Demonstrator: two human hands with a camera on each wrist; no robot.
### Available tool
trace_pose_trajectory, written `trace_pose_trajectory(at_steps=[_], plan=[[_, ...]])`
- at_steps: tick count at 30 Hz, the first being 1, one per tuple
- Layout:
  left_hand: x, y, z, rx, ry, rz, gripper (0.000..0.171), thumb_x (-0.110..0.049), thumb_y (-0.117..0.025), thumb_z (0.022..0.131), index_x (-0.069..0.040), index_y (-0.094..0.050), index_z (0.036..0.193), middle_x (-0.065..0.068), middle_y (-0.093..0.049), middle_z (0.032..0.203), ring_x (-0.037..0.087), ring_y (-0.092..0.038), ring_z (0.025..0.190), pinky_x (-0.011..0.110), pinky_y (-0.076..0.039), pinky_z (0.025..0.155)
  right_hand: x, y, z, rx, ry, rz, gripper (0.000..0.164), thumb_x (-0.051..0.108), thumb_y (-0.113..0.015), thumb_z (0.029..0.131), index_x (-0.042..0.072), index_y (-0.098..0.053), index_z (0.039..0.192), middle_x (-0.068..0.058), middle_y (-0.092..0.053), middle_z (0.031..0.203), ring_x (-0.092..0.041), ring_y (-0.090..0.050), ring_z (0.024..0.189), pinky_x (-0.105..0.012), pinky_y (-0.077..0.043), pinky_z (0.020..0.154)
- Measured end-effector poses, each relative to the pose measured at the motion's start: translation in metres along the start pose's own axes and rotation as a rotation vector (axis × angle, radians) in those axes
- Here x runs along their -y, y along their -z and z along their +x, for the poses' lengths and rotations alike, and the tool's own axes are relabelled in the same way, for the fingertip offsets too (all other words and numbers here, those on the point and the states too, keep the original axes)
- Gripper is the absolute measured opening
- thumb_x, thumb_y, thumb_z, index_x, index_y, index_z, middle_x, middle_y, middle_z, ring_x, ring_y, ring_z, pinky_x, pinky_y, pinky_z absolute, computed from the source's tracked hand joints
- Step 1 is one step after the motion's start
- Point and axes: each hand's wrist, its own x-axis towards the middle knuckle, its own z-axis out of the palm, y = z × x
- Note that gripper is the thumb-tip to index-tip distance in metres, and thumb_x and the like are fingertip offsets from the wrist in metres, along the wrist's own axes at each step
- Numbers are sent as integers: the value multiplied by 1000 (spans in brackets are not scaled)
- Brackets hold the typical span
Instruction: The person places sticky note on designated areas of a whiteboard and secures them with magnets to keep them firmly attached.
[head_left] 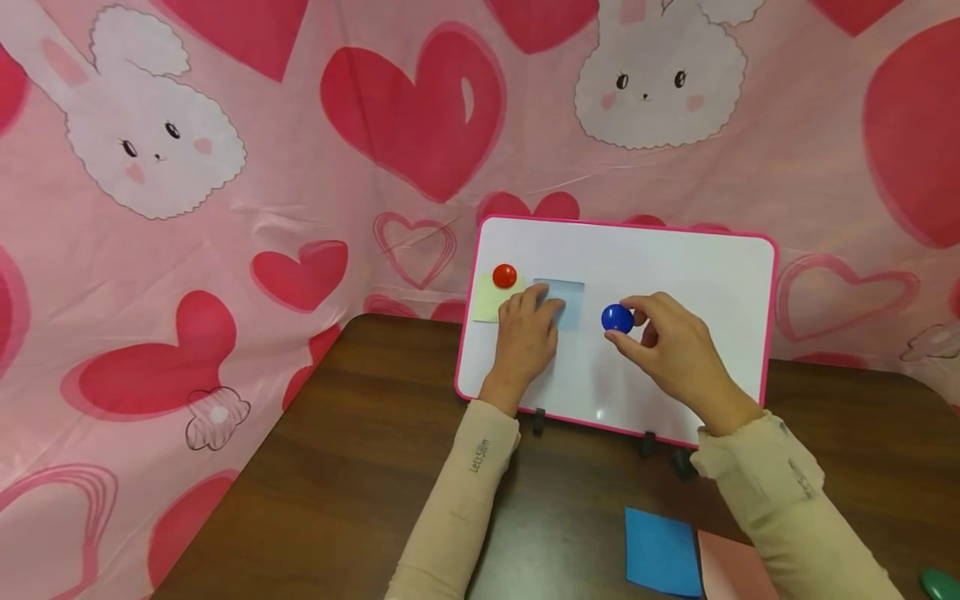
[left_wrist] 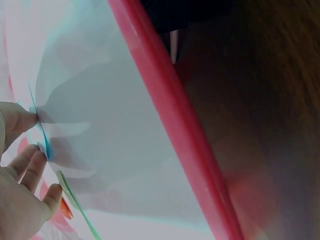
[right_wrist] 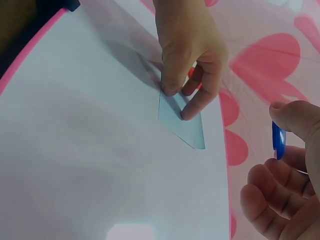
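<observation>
Blue magnet: round, shiny, in front of the whiteboard's middle; R-wrist view shows it edge-on, off the board. R hand pinches it btwn thumb & index fingertip, other fingers loosely bent. To its L, a light blue note on the whiteboard. L hand rests over it, thumb & fingers spread, tips touching the paper; can't tell if the note lies fully flat. Just L of that, a yellow-green note w/ a red magnet on its upper part; L hand covers its R side. Board has a pink frame, tilts back on black feet, stands on a dark brown wood desk. Nearer the viewer: bright blue note & pink note side by side, pink one partly under the R sleeve from this angle. Far R corner: green item, cut off by the pic edge. Bg: pink cloth w/ hearts & white bunnies.
</observation>
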Motion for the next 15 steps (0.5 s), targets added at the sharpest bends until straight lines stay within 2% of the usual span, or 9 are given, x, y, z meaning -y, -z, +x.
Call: trace_pose_trajectory(at_steps=[10, 15], plan=[[-1, 3, 1, 33, 27, 14, 32, -16, -67, 95, -21, -71, 126, 11, -46, 151, 29, -47, 131, 46, -34, 110, -1, -9, 16, 10, 7, 9, 44, 13, -83, 84, 1, -64, 122, -10, -59, 94, -20, -54, 71, -34, -49, 58], [-2, 2, 2, 43, 28, 13, 32, -17, -67, 95, -21, -71, 127, 12, -44, 154, 29, -47, 131, 47, -34, 110, 0, -10, 26, 42, -27, 18, 45, 15, -81, 86, 1, -62, 124, -11, -59, 98, -22, -54, 74, -35, -50, 60]])
